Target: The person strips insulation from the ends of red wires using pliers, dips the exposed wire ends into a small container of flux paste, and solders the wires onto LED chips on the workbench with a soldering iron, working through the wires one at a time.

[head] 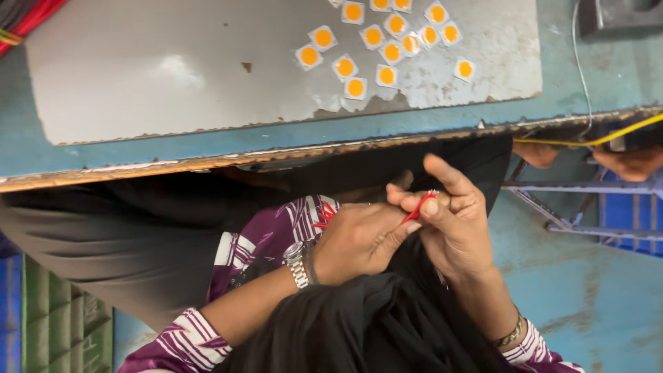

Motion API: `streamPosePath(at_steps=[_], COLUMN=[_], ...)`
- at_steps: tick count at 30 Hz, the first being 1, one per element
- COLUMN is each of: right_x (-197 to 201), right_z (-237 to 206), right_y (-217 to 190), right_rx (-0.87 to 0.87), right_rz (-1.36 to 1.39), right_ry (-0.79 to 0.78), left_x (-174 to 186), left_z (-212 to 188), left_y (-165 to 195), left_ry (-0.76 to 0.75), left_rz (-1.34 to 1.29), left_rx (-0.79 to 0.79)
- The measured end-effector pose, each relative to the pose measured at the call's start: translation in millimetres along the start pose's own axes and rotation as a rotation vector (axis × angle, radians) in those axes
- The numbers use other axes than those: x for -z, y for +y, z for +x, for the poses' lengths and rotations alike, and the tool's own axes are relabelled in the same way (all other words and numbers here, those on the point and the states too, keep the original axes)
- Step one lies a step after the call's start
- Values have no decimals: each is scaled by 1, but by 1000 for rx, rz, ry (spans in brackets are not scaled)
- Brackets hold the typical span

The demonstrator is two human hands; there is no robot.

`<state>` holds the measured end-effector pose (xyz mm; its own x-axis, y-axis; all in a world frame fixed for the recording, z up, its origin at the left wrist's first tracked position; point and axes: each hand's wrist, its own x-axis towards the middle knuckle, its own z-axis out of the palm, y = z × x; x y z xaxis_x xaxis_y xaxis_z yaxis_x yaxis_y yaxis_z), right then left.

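Black cloth (359, 324) is lying nearest the camera, over the lap. Above it, both hands are meeting below the bench edge (207, 162). Left hand (359, 242) is pinching the lower end of a short red wire (416, 208); right hand (456, 221) is gripping its upper end, forefinger extended. Its long axis is running from 7 to 1 o'clock, between both fingertips. Square yellow-centred chips (387, 41) are lying on a grey sheet (173, 69) at 12 o'clock, well apart.
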<state>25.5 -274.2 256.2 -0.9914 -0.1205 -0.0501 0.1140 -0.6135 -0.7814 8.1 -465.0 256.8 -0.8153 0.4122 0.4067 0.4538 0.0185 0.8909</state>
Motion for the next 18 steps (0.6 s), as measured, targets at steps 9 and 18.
streamPosePath(at_steps=[9,18], right_x=[-20,-27], right_z=[12,22], right_y=[13,15], right_rx=[-105,-32], right_rz=[-256,-440], right_ry=[51,149], left_x=[14,18], left_z=[-3,8], left_y=[-8,-9], left_ry=[98,96], left_rz=[-119,-301], left_rx=[208,315])
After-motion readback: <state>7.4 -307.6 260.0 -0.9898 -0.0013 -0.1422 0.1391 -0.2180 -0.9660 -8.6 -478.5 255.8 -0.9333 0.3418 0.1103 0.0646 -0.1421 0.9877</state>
